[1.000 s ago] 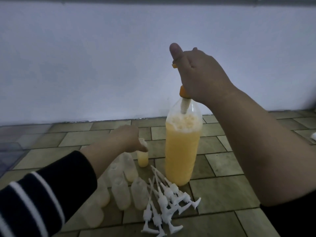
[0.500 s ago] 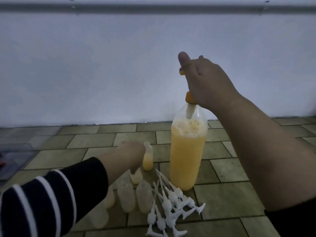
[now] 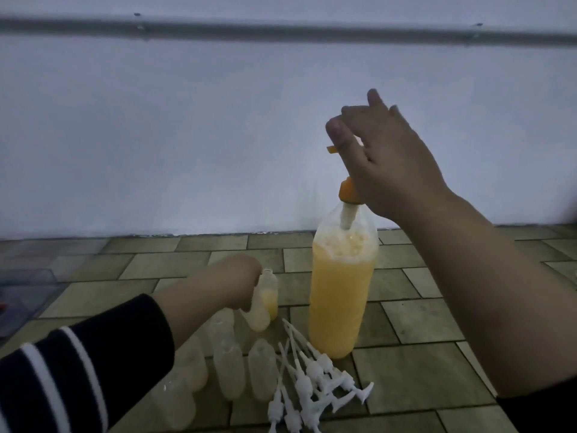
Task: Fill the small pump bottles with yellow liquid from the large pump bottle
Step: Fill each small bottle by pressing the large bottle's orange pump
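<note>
Large pump bottle (image 3: 340,295) under right hand (image 3: 390,164), nearly full, likely heavy, slick; fingers loosely spread over orange pump head (image 3: 331,149), gripping nothing. Left hand (image 3: 240,281) grips small light bottle (image 3: 271,292), part-filled, below spout. White pump tops (image 3: 315,385) near left hand.

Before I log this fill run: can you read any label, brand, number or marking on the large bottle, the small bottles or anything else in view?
None can be read.
Large pump bottle: clear plastic, no label or print showing.
Small pump bottles: plain and frosted, no marking visible.
White pump heads: no print visible.
Wall and floor tiles: no sign or writing. The picture is dim, so fine embossing could not be made out.
</note>
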`<state>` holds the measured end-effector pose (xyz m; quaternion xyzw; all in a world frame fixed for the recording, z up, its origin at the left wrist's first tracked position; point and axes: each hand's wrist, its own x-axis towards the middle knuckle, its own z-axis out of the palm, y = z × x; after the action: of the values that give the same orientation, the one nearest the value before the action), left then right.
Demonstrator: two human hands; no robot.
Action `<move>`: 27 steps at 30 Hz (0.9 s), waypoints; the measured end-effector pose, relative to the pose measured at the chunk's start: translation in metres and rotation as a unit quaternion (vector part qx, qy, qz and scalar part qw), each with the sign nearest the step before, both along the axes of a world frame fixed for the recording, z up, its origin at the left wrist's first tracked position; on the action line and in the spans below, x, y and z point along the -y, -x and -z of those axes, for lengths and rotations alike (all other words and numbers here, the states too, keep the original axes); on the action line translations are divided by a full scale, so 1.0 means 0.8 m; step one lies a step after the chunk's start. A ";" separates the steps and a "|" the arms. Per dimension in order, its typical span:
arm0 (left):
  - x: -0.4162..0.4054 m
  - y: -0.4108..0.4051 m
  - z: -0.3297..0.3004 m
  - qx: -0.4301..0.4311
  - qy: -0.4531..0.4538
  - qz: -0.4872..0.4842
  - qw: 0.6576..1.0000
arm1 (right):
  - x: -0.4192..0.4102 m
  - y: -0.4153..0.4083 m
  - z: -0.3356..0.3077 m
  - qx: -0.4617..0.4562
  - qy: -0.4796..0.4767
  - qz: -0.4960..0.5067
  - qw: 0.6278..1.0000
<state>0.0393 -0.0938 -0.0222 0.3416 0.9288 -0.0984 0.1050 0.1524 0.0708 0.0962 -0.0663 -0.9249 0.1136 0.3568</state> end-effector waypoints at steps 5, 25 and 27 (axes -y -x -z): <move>0.030 -0.004 -0.045 -0.008 -0.119 -0.001 0.993 | 0.003 -0.011 0.007 0.065 -0.007 0.003 0.998; -0.026 -0.062 -0.087 0.176 -0.671 0.053 0.719 | 0.016 -0.031 0.034 -0.028 -0.024 0.015 0.999; -0.028 -0.056 -0.083 0.153 -0.617 0.074 0.768 | 0.013 -0.029 0.032 -0.018 -0.017 0.005 1.000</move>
<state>0.0844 -0.0712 0.0445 0.4111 0.7327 0.5422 0.0051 0.1759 0.0605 0.0704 -0.0628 -0.9198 0.0976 0.3749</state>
